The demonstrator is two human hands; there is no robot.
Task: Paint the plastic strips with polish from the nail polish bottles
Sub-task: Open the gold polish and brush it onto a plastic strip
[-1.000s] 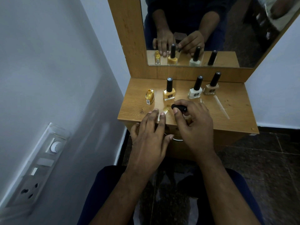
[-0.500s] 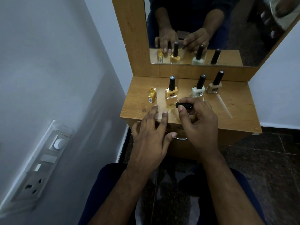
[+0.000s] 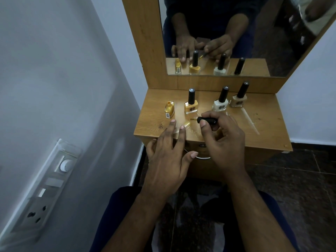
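The right hand (image 3: pixel 224 140), just right of the frame's centre, is pinching the black brush cap (image 3: pixel 207 120) between thumb and forefinger, with the gold-tipped brush pointing left toward the plastic strip (image 3: pixel 185 125). That strip, partly coated gold, is lying on the wooden shelf (image 3: pixel 263 128) in the middle of the frame, and the left hand (image 3: pixel 168 157) is pressing it down with spread, straight fingers whose tips are sitting right at its painted stretch.

The likeliest slip, in my judgement, is smearing: those fingertips are resting so close to the wet gold that a small shift would be dragging polish onto skin or shelf. The strip is light and slick, so a heavier stroke could be skating it out from under the fingers. A loaded brush held nearly level could also be dripping onto the wood.

The open gold bottle (image 3: pixel 169 109), left of centre, is standing uncapped and about half full of gold polish, just beyond the left fingertips (a careless reach could be tipping it). To its right the capped yellow bottle (image 3: pixel 190 107) is holding a yellow-orange polish, the white bottle (image 3: pixel 220 104) a pale cream, and the beige bottle (image 3: pixel 238 101), furthest right, a beige shade. Another clear strip (image 3: pixel 250 120) is lying bare at centre right of the shelf
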